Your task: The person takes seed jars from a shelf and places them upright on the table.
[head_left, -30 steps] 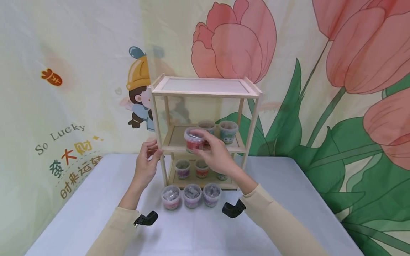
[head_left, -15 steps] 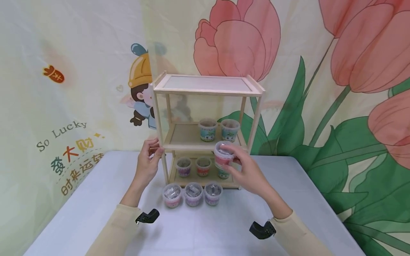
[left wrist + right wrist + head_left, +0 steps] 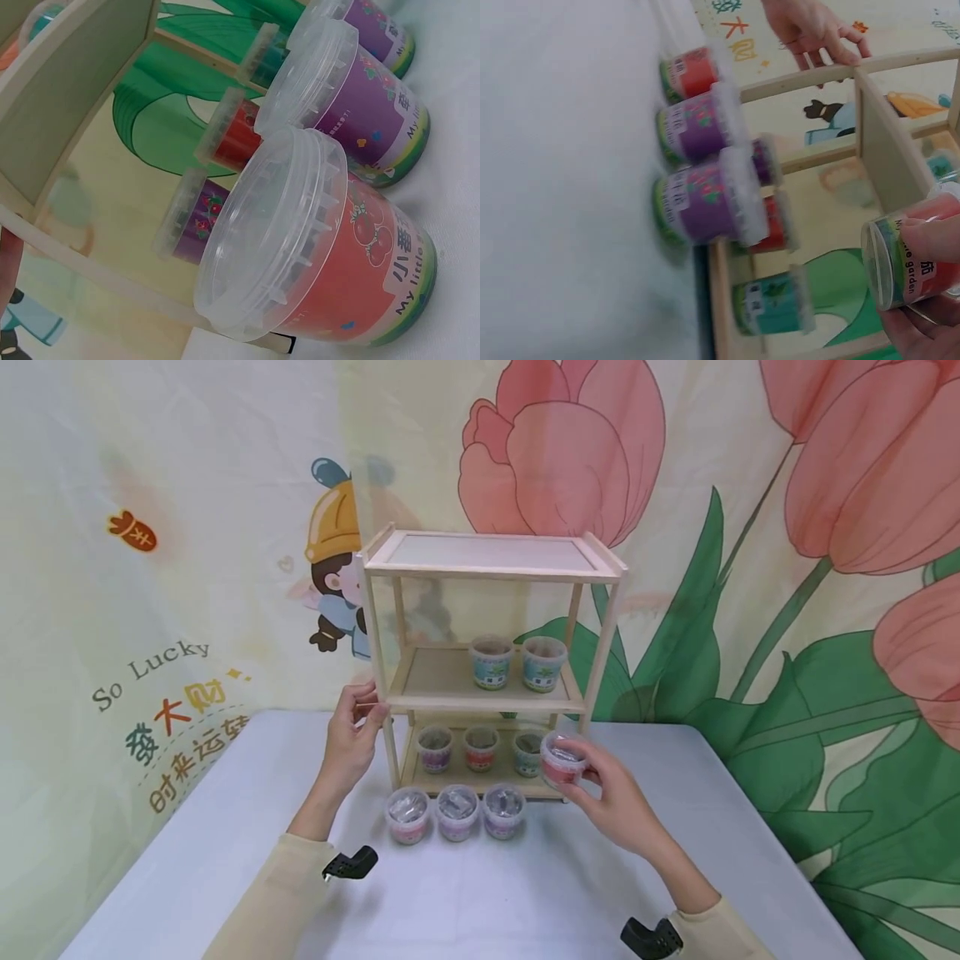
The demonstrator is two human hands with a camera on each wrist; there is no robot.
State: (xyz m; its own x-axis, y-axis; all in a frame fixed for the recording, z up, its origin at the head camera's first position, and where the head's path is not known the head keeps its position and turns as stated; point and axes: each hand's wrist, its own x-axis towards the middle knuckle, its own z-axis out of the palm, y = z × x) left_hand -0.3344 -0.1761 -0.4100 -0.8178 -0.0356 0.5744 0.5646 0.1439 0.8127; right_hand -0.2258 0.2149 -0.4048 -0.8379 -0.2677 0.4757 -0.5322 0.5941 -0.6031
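Three tiers make up the rack (image 3: 491, 697), whose front post is pinched by the left hand (image 3: 352, 743). A red tub (image 3: 562, 760) is gripped by the right hand (image 3: 611, 793) at the rack's lower right corner; the post could be clipped. "My little" is read on a table tub (image 3: 352, 262).

Your left hand (image 3: 351, 745) grips the shelf's (image 3: 491, 697) front-left post; your right hand (image 3: 611, 793) holds a tub (image 3: 562, 758) at its front-right corner, right of three tubs (image 3: 456, 811) on the table (image 3: 487, 893).
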